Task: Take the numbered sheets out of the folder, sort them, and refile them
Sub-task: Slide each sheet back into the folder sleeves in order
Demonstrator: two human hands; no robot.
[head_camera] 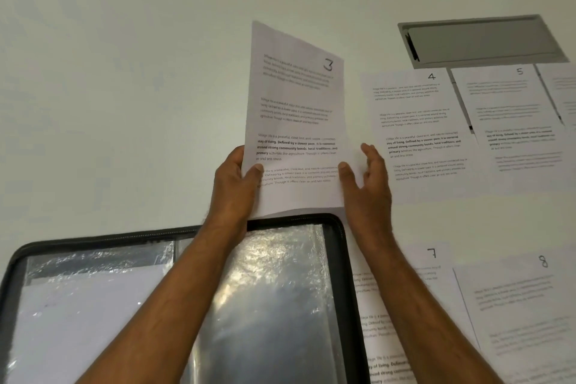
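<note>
I hold the sheet numbered 3 [296,115] upright above the table, just beyond the far edge of the open black zip folder [335,227]. My left hand [232,187] pinches its lower left edge. My right hand [367,178] grips its lower right edge with the thumb in front. The folder's clear sleeves [280,290] lie open below my forearms, with a white sheet [87,305] in the left sleeve. Sheets 4 [417,134] and 5 [517,128] lie flat to the right. Sheets 7 [430,262] and 8 [523,315] lie nearer me on the right.
A grey rectangular cable hatch [483,40] is set into the white table [124,103] at the far right, above sheets 4 and 5. Another sheet's edge [564,93] shows at the right border.
</note>
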